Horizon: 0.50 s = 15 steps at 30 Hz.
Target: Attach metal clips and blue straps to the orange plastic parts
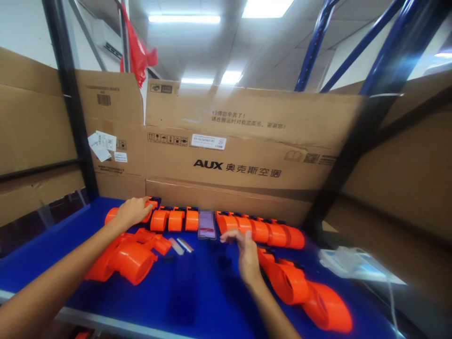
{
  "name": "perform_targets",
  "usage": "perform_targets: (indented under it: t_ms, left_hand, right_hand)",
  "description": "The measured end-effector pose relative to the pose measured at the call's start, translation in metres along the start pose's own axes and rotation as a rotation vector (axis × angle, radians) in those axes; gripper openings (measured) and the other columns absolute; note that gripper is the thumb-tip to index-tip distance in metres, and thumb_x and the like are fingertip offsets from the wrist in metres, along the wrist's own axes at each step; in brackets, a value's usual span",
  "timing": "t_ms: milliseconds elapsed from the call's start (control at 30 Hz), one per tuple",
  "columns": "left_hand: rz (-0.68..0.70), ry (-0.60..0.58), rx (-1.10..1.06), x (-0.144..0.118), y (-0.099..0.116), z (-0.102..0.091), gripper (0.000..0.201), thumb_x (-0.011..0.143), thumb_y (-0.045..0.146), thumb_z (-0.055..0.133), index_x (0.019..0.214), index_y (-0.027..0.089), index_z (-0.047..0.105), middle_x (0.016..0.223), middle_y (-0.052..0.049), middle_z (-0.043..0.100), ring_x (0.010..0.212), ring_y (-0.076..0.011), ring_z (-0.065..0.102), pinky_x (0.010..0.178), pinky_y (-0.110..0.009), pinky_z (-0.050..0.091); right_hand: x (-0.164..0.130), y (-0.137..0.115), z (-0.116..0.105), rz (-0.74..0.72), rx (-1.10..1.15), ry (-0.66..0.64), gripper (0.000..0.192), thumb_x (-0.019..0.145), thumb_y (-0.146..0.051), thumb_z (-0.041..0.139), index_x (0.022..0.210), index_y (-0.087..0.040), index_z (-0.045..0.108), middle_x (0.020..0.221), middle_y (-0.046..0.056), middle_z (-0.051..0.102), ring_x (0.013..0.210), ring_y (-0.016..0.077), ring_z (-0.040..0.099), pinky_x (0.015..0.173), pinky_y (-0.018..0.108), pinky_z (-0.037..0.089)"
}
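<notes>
At the back left, my left hand [133, 210] has its fingertips closed on an orange plastic part [152, 203] with a dark piece on top. Beside it, similar orange rings [175, 220] with black tops stand in a row. My right hand [247, 256] hovers over the table, fingers loosely curved and thumb apart, holding nothing. It is nearest a second row of orange parts [260, 231] and a phone [206, 225] propped between the rows. Bigger orange tubular pieces [136, 261] lie under my left forearm. More orange parts [289, 282] run along the right.
The blue table [208, 301] is backed by tall cardboard panels [247, 141]. Small pale strips [181, 246] lie near the middle. A white box with clear plastic and a cable [360, 266] sits at the right. Dark rack posts [339, 169] rise at both sides.
</notes>
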<state>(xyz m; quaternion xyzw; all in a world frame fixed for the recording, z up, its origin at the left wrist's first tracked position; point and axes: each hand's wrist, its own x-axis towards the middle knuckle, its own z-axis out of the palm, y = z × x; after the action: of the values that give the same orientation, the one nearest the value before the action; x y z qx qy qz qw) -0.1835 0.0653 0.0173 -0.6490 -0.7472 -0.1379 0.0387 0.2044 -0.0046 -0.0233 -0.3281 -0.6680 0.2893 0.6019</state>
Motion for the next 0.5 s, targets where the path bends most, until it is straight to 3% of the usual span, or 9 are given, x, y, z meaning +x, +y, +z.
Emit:
perform_targets:
  t_ms: [267,400,500]
  left_hand:
    - [0.030,-0.046,0.041,0.006,0.005,0.023,0.049,0.091,0.051,0.043,0.110,0.015,0.071,0.104,-0.023,0.073,0.100,-0.0354,0.068,0.085,-0.042,0.046]
    - [0.083,-0.027,0.051,0.008,0.000,0.008,0.053,0.095,0.049,0.032,0.116,0.016,0.068,0.108,-0.021,0.071,0.103,-0.0349,0.066,0.088,-0.044,0.046]
    - [0.142,-0.010,0.060,0.014,-0.017,-0.013,0.046,0.090,0.041,0.040,0.126,0.022,0.063,0.125,-0.016,0.066,0.115,-0.0347,0.060,0.094,-0.046,0.043]
  right_hand:
    - [0.000,-0.006,0.001,0.027,0.030,0.009,0.073,0.101,-0.061,0.016,0.075,-0.020,0.071,0.072,0.005,0.067,0.073,0.0212,0.057,0.072,0.034,0.041]
    - [0.000,-0.008,0.000,0.027,0.031,0.032,0.073,0.100,-0.061,0.017,0.074,-0.020,0.071,0.072,0.006,0.067,0.072,0.0210,0.057,0.071,0.033,0.041]
    - [0.000,-0.009,-0.001,0.025,0.025,0.061,0.074,0.100,-0.063,0.016,0.074,-0.020,0.071,0.072,0.006,0.067,0.071,0.0210,0.056,0.070,0.033,0.041]
